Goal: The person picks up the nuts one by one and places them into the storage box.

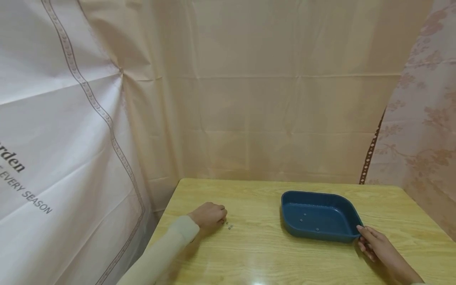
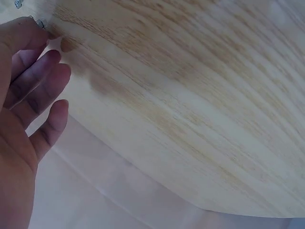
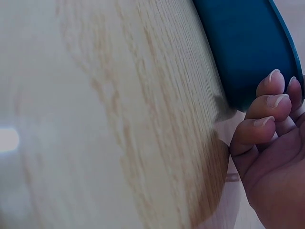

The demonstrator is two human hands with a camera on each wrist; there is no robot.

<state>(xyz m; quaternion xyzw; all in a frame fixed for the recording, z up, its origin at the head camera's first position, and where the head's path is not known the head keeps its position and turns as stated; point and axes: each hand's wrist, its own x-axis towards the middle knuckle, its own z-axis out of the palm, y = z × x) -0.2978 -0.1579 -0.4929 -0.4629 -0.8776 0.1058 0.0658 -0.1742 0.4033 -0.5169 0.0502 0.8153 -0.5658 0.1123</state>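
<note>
On the left of the table, my left hand (image 1: 209, 213) reaches down with bent fingers beside several tiny metal nuts (image 1: 229, 227). In the left wrist view, one small nut (image 2: 40, 23) shows right at the thumb tip; I cannot tell whether it is pinched. The other fingers (image 2: 40, 93) curve loosely above the wood. My right hand (image 1: 375, 243) grips the near right corner of a dark blue tray (image 1: 320, 236), thumb over the rim and fingers curled against the outer wall (image 3: 252, 47). A few tiny nuts (image 1: 317, 229) lie on the tray's floor.
The wood-grain table (image 1: 256, 257) has a rounded far left corner. Behind it hangs a beige cloth (image 1: 270, 99). A white printed cloth (image 1: 64, 158) drapes along the left, and a flower-patterned cloth (image 1: 427, 130) hangs on the right.
</note>
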